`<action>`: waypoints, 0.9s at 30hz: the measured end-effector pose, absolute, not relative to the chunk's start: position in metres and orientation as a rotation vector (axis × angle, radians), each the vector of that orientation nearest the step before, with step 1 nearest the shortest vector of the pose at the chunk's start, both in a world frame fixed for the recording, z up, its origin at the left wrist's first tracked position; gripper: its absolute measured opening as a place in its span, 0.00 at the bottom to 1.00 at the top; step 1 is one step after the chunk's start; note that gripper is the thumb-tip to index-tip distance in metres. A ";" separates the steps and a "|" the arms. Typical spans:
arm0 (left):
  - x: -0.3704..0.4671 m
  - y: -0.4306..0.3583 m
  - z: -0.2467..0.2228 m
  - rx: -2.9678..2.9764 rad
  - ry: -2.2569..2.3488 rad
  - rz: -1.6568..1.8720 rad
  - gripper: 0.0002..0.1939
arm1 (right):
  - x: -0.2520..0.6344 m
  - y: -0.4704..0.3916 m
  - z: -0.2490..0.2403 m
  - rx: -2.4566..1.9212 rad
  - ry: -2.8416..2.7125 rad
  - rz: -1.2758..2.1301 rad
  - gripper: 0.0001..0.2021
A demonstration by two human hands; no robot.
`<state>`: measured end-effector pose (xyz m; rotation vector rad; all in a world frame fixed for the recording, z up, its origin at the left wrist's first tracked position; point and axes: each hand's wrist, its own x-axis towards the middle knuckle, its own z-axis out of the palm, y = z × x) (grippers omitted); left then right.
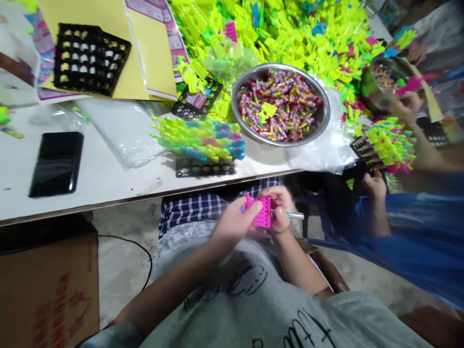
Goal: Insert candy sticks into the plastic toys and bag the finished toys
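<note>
Over my lap, just below the table edge, my left hand (pixel 234 220) is closed around a bright pink ridged plastic piece (pixel 264 212), its thumb lying on the ridges. My right hand (pixel 282 208) pinches a thin rod (pixel 297 216) with a silvery end pointing right. The rod's inner end meets the right side of the pink piece, partly hidden by fingers. Above my hands on the table, a bundle of yellow, green and blue plastic pieces (pixel 203 140) stands over a black perforated tray (pixel 205 169).
A steel bowl (pixel 326 113) holds small pink candy-like tubes. Behind it spreads a heap of yellow-green plastic pieces (pixel 308 43). Left lie a black phone-like slab (pixel 56 164), clear bags (pixel 123 130) and black grids (pixel 90 58). A co-worker's hands (pixel 375 183) are at the right. A carton (pixel 72 275) stands lower left.
</note>
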<state>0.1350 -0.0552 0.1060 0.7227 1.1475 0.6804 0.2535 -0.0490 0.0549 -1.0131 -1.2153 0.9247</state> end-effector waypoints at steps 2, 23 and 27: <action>0.125 -0.054 0.100 0.725 1.174 0.723 0.16 | 0.260 -0.048 0.055 -0.971 -1.279 1.039 0.22; 0.061 -0.051 0.073 0.671 1.188 1.010 0.18 | 0.203 -0.041 0.049 -1.107 -0.466 1.783 0.14; 0.071 -0.056 0.055 0.791 1.307 0.967 0.16 | 0.172 -0.054 0.057 -0.951 -0.232 2.024 0.13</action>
